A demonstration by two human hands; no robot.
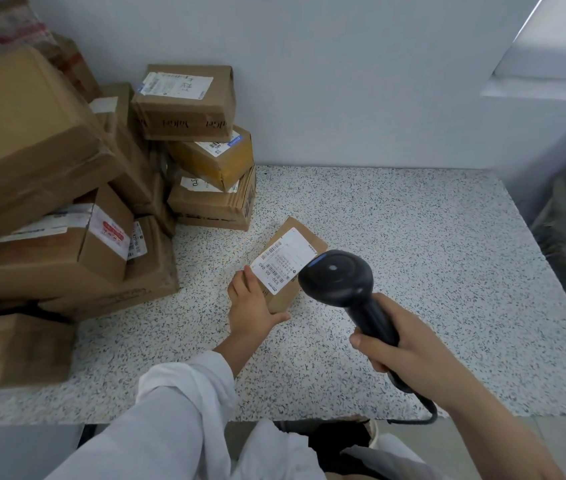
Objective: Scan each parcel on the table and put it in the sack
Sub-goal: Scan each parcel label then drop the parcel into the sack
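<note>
Presently we list: one small brown parcel (283, 266), label up, flat on the speckled bench (430, 244), near the stacked cartons (66, 202). Our left grip (253, 306) holds its near end, fingers on top, thumb against the edge. Our right grip (402, 355) clasps the handle of a black scanner (338, 277), whose head overlaps the parcel's label.
</note>
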